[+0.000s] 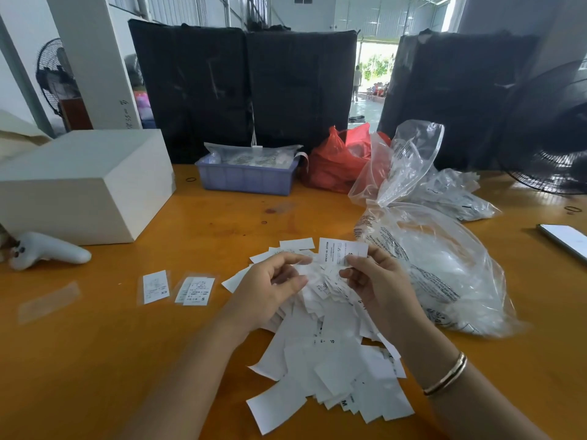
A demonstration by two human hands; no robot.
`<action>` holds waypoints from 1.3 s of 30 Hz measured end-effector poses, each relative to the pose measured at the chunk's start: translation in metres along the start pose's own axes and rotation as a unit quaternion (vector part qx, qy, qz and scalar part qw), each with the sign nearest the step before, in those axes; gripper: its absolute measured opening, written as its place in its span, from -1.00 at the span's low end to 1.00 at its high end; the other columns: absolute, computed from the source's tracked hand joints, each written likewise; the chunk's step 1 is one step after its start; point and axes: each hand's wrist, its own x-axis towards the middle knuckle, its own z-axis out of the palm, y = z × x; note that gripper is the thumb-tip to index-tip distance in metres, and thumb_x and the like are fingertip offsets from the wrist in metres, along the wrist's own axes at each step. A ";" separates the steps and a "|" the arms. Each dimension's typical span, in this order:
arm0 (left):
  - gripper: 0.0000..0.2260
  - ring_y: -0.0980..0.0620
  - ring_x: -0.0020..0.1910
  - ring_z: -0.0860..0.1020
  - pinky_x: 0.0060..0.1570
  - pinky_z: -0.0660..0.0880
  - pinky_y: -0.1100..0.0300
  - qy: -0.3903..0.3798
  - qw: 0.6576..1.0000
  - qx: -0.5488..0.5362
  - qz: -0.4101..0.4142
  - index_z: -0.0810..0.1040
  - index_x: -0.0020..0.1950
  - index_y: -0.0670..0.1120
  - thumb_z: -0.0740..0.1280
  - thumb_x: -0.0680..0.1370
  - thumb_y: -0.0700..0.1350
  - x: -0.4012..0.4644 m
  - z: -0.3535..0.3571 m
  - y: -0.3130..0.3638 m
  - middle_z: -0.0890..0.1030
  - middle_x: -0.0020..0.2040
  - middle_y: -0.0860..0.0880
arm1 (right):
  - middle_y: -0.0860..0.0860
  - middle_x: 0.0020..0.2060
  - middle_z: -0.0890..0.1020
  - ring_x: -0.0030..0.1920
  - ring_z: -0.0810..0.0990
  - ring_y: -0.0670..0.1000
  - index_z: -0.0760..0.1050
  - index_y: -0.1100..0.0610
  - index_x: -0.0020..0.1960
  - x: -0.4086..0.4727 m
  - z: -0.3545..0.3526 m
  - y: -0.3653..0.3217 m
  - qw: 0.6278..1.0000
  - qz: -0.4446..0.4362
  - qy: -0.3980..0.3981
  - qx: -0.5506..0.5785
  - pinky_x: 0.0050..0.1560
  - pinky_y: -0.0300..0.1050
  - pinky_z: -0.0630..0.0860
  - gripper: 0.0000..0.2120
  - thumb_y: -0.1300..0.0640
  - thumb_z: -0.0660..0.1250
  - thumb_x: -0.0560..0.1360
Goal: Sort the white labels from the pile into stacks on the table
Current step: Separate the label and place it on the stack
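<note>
Right grip: the right hand [378, 281] pinches a white rectangular printed label [341, 250] between thumb and fingers, above the far end of the pile.
Held label: long axis runs left to right across the view; its free end points left, toward the other hand; the line "MADE IN CHINA" reads sideways across its short width.
Left grip: the left hand [270, 290] hovers with fingers curled, fingertips at the loose labels on top of the pile; whether it actually pinches one cannot be told.
Pile: a heap of loose white paper labels [333, 360] lies on the orange wooden tabletop [127, 360], under and between both hands, the labels pointing every way.
Stacks: left of the pile, well apart from it, a small stack marked "XS" [155, 286] and just beside it a stack marked "S" [196, 291]; both lie flat, long axes running away from the person.
Right of pile: a large clear plastic bag [444, 265].
Far edge: a lilac plastic tray [246, 179] and a red plastic bag [336, 160].
</note>
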 end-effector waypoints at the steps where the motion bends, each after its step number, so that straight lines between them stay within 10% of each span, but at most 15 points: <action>1: -0.78 0.15 -0.13 0.54 -0.13 0.44 0.52 0.002 1.000 0.003 0.000 0.53 0.11 0.18 0.34 0.56 -0.13 0.000 0.000 0.000 0.53 -0.22 0.09 | 0.07 -0.33 0.61 -0.37 0.58 -0.02 0.52 0.19 -0.12 0.000 0.000 0.000 1.000 0.001 0.001 0.002 -0.32 -0.26 0.55 -0.88 0.39 0.33 0.47; 27: -0.93 0.18 -0.05 0.58 -0.21 0.47 0.50 0.023 0.998 0.041 -0.030 0.60 -0.02 0.09 0.35 0.54 -0.06 0.001 0.004 0.000 0.64 -0.07 0.15 | -0.08 -0.31 0.63 -0.29 0.62 -0.12 0.49 -0.13 -0.09 -0.009 0.011 0.010 0.886 -0.120 -0.085 -0.439 -0.26 -0.12 0.61 -0.78 0.22 0.31 0.54; 33: -0.93 0.39 -0.25 0.56 -0.36 0.43 0.52 0.074 0.996 -0.031 -0.047 0.58 -0.06 0.11 0.37 0.53 -0.08 0.000 0.003 0.002 0.65 -0.10 0.14 | -0.09 -0.32 0.67 -0.36 0.61 -0.14 0.48 0.05 -0.05 -0.004 0.004 0.006 0.941 -0.138 -0.019 -0.309 -0.28 -0.27 0.55 -0.90 0.23 0.32 0.53; 39: -0.89 0.21 -0.06 0.56 -0.30 0.43 0.54 0.079 0.995 -0.018 -0.064 0.59 0.04 0.06 0.38 0.53 -0.06 0.001 0.007 0.001 0.61 -0.03 0.17 | -0.07 -0.35 0.68 -0.33 0.62 -0.15 0.55 0.08 -0.14 -0.006 0.009 0.014 0.932 -0.129 -0.062 -0.332 -0.24 -0.28 0.56 -0.84 0.32 0.35 0.49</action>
